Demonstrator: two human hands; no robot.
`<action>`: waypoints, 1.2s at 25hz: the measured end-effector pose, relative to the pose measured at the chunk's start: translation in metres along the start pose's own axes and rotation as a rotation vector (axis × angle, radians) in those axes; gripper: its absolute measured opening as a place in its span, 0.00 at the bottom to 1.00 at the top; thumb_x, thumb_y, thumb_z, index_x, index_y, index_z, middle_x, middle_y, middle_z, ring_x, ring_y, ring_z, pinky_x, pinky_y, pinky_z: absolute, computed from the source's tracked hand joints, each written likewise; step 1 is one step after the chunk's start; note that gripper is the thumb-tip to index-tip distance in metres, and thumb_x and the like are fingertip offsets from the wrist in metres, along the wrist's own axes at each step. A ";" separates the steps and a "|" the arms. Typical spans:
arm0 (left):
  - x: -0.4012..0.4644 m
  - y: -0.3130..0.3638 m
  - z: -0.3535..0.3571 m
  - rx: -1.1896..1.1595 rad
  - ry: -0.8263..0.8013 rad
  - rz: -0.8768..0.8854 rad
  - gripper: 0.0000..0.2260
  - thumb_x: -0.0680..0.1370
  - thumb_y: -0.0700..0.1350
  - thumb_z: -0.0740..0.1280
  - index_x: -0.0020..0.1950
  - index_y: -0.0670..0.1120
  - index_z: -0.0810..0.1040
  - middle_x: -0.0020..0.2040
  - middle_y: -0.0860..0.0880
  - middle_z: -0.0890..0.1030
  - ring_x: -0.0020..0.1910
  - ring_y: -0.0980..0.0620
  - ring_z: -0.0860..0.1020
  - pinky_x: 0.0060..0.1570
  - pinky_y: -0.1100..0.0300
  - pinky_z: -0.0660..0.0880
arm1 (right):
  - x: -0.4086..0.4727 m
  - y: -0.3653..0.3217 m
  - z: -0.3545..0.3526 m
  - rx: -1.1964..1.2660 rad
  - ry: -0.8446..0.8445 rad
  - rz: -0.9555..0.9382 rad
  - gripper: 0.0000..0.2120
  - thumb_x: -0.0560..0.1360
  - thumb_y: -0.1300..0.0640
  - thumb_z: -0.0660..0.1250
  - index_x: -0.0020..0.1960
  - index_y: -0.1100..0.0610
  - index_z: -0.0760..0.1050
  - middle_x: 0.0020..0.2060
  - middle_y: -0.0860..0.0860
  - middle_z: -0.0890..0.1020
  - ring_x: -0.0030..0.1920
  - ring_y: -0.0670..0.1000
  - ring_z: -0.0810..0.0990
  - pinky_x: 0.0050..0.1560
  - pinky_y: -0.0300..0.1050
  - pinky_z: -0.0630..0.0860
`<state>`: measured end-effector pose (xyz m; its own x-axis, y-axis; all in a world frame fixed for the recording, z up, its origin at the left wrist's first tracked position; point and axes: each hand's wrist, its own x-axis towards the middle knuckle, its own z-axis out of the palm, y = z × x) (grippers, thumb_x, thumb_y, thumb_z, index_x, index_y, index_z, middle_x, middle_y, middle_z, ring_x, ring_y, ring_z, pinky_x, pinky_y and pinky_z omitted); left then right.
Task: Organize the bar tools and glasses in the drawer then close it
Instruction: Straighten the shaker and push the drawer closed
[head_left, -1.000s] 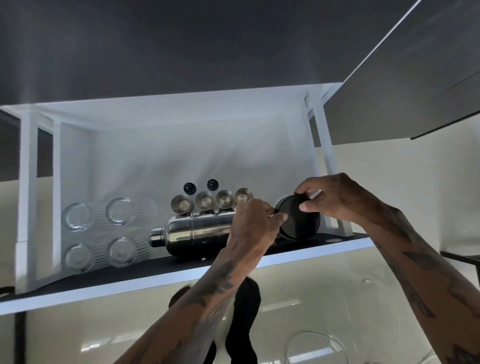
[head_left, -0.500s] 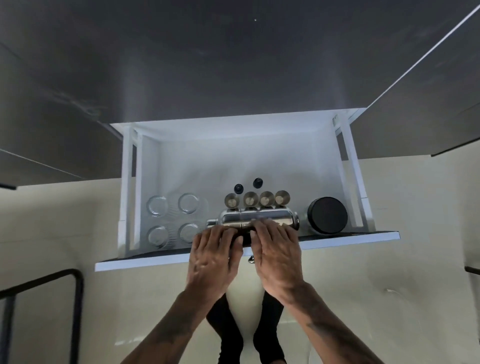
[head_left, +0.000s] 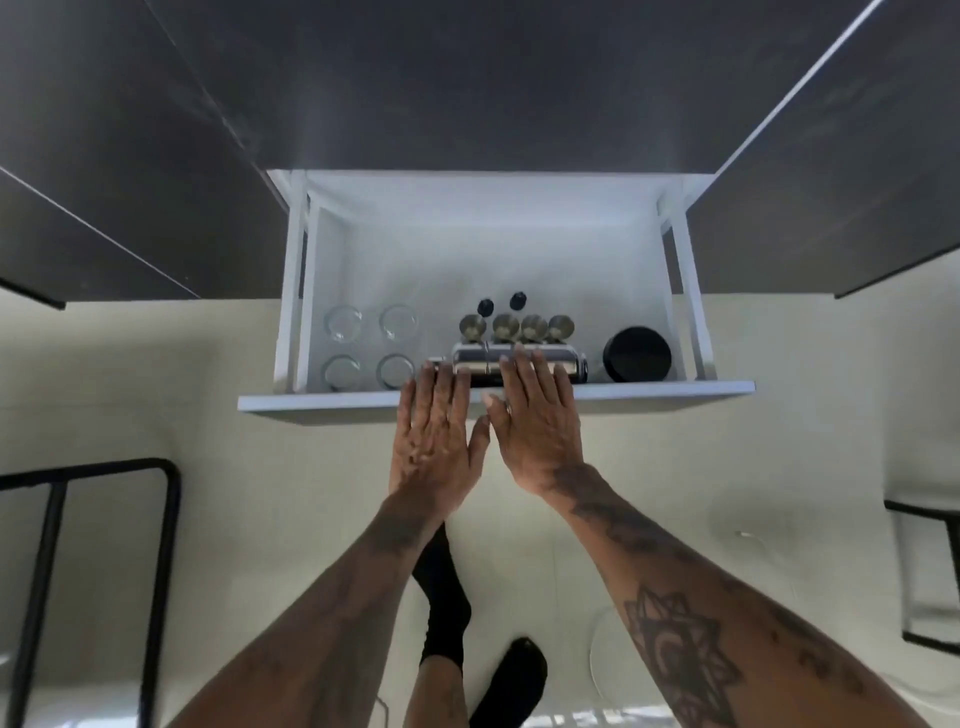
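Note:
A white drawer (head_left: 675, 388) stands pulled out below the dark counter. Inside, several clear glasses (head_left: 370, 345) sit at the left. A steel shaker (head_left: 519, 358) lies on its side near the front, with a row of steel jiggers (head_left: 517, 327) and two black stoppers (head_left: 501, 304) behind it. A round black container (head_left: 637, 354) stands at the right. My left hand (head_left: 436, 431) and my right hand (head_left: 535, 415) lie flat, fingers extended, against the drawer's front panel; their fingertips overlap the shaker in the picture. Neither hand holds anything.
Dark cabinet fronts (head_left: 130, 182) flank the drawer on both sides. A black metal frame (head_left: 156, 519) stands on the pale floor at the left, another dark frame (head_left: 924, 519) at the right. My feet in black socks (head_left: 447, 597) are below the drawer.
One second ago both hands were at the black container in the drawer; they left it standing at the right and moved flat onto the drawer's front. The camera view pulled back.

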<state>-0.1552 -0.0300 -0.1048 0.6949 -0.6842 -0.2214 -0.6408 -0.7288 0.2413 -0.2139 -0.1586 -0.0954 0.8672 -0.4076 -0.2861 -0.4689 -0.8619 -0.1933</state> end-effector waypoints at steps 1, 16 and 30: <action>-0.004 0.002 0.001 0.004 0.002 -0.006 0.31 0.81 0.57 0.42 0.80 0.42 0.44 0.80 0.42 0.44 0.79 0.43 0.42 0.77 0.46 0.41 | -0.006 -0.001 0.002 -0.005 0.005 -0.007 0.28 0.82 0.45 0.41 0.79 0.57 0.47 0.80 0.54 0.48 0.79 0.54 0.42 0.78 0.54 0.41; -0.003 0.019 0.003 -0.027 0.071 0.014 0.26 0.85 0.47 0.47 0.79 0.37 0.45 0.80 0.38 0.44 0.79 0.40 0.42 0.78 0.49 0.41 | -0.010 -0.012 0.007 -0.040 0.062 -0.021 0.28 0.83 0.49 0.45 0.78 0.62 0.44 0.79 0.60 0.44 0.78 0.59 0.41 0.78 0.55 0.42; 0.117 -0.001 -0.042 -0.088 0.218 0.109 0.24 0.82 0.43 0.52 0.76 0.34 0.58 0.77 0.33 0.59 0.78 0.37 0.56 0.77 0.46 0.53 | 0.108 -0.002 -0.046 -0.018 0.135 -0.077 0.26 0.83 0.51 0.49 0.78 0.61 0.52 0.79 0.58 0.52 0.78 0.59 0.49 0.77 0.53 0.48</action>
<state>-0.0595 -0.1083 -0.0909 0.6833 -0.7300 0.0171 -0.6915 -0.6394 0.3360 -0.1110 -0.2150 -0.0825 0.9156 -0.3761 -0.1425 -0.3984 -0.8967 -0.1930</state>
